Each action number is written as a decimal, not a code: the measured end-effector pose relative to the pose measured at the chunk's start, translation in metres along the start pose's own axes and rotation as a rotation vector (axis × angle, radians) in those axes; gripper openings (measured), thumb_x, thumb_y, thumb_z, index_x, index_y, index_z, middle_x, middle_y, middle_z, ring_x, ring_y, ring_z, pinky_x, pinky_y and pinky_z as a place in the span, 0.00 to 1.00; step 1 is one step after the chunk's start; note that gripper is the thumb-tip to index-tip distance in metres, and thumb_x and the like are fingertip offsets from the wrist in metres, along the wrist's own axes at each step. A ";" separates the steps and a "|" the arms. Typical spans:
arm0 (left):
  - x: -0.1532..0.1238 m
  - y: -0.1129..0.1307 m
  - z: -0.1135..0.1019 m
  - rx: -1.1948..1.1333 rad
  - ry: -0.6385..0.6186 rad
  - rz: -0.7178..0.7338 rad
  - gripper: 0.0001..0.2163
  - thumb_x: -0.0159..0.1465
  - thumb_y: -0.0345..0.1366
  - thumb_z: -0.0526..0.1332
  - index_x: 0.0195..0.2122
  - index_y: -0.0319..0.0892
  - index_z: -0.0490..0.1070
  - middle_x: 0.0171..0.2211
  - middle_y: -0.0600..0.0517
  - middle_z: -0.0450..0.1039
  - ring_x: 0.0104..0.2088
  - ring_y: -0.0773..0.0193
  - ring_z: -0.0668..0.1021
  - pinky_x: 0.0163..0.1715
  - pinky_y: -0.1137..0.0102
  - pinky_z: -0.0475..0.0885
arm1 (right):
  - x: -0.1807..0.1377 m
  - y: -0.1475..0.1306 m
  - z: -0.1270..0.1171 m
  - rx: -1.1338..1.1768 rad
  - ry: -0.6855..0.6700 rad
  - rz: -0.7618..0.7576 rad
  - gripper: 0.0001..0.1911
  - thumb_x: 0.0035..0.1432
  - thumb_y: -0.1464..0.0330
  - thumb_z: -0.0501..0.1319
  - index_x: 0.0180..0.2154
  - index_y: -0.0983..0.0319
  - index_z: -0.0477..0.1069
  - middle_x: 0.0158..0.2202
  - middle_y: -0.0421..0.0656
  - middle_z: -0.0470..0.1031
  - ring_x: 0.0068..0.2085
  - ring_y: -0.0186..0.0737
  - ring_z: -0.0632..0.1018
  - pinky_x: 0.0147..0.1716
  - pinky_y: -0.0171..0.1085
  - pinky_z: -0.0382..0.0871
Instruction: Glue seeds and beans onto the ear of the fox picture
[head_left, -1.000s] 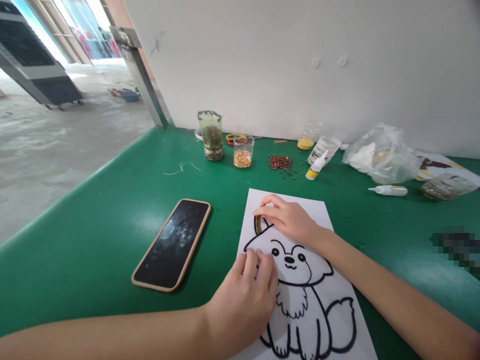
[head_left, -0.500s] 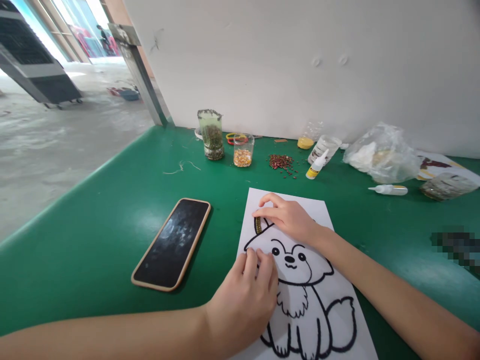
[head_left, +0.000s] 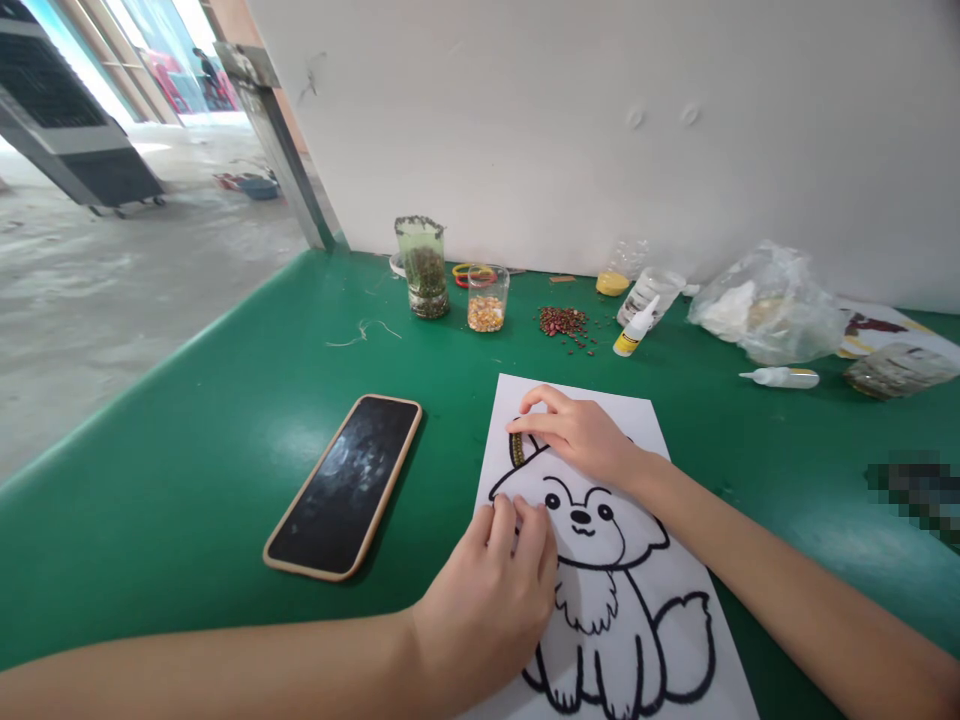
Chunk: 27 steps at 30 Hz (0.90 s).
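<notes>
Basically nothing's moved in 1 sec, so work's prob. still at the drawn ear (head_left: 517, 448): R hand (head_left: 581, 438) bent over it, L hand (head_left: 487, 590) curled over the paper (head_left: 634, 412) on the table (head_left: 225, 500); can't tell if fingers pinch smth.

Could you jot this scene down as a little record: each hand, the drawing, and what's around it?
Left hand: curled over the paper; grip hidden
Right hand: across the drawing's top, by an ear
Drawing: fox-like animal, thick black outline; ear partly filled greenish-brown
Left of paper: phone
Beyond paper: kernel cup, reddish seed pile, nozzle bottle
</notes>
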<state>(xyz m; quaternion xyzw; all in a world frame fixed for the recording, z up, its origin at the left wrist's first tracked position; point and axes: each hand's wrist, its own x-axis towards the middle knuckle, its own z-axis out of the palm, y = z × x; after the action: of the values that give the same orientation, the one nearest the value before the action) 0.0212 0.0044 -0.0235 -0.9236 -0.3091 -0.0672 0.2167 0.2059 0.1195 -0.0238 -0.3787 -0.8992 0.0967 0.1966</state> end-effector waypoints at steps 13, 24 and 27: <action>-0.001 0.000 -0.001 -0.005 -0.032 0.011 0.20 0.64 0.34 0.49 0.54 0.28 0.64 0.46 0.37 0.69 0.44 0.48 0.73 0.41 0.60 0.69 | -0.002 0.002 0.001 0.064 0.025 0.015 0.16 0.64 0.71 0.50 0.47 0.53 0.73 0.46 0.41 0.70 0.26 0.27 0.69 0.29 0.31 0.63; 0.000 0.000 -0.002 0.002 -0.040 0.014 0.20 0.64 0.34 0.49 0.54 0.28 0.64 0.46 0.37 0.69 0.44 0.48 0.73 0.41 0.60 0.69 | -0.002 0.003 0.002 0.038 0.031 0.000 0.17 0.62 0.73 0.51 0.42 0.54 0.75 0.48 0.41 0.70 0.26 0.27 0.70 0.29 0.31 0.64; 0.000 0.000 -0.002 0.000 -0.045 0.014 0.20 0.64 0.35 0.48 0.54 0.28 0.64 0.47 0.37 0.69 0.44 0.48 0.73 0.41 0.60 0.69 | -0.002 0.004 0.002 0.032 0.033 -0.004 0.17 0.62 0.74 0.51 0.42 0.54 0.76 0.48 0.41 0.70 0.26 0.27 0.70 0.28 0.31 0.63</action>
<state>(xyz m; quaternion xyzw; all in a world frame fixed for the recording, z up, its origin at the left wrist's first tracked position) 0.0212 0.0036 -0.0215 -0.9269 -0.3075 -0.0449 0.2104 0.2089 0.1202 -0.0275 -0.3752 -0.8949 0.1042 0.2178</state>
